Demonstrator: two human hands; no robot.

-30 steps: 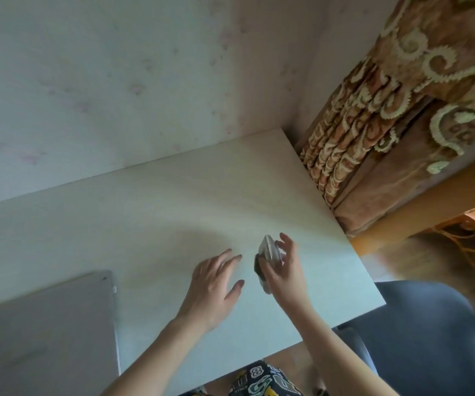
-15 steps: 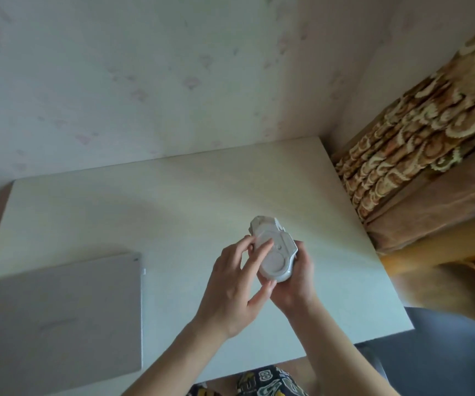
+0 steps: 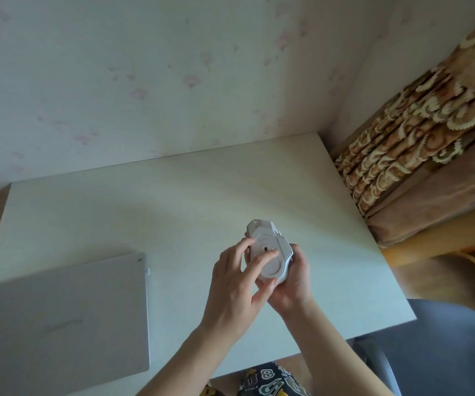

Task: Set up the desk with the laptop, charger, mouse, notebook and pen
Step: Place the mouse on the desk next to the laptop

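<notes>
Head view, as I see it: dim, soft daylight with a cool cast, brighter and warmer at the curtain (image 3: pixel 419 144) on the right. A broad, soft-edged shadow crosses the tabletop (image 3: pixel 150 207). No glare. Wide-angle distortion bends the wall (image 3: pixel 145 67) and the edges; corners look slightly soft.

A second ago the mouse (image 3: pixel 269 251) stands edge-on in the right hand (image 3: pixel 293 277) alone, with the left hand (image 3: pixel 235 290) flat just beside it. Now the mouse is turned belly-up, facing the camera, and the left hand is raised onto it, fingers (image 3: pixel 262 260) touching the underside. Since half a second ago those fingers sit slightly farther across the underside.
</notes>
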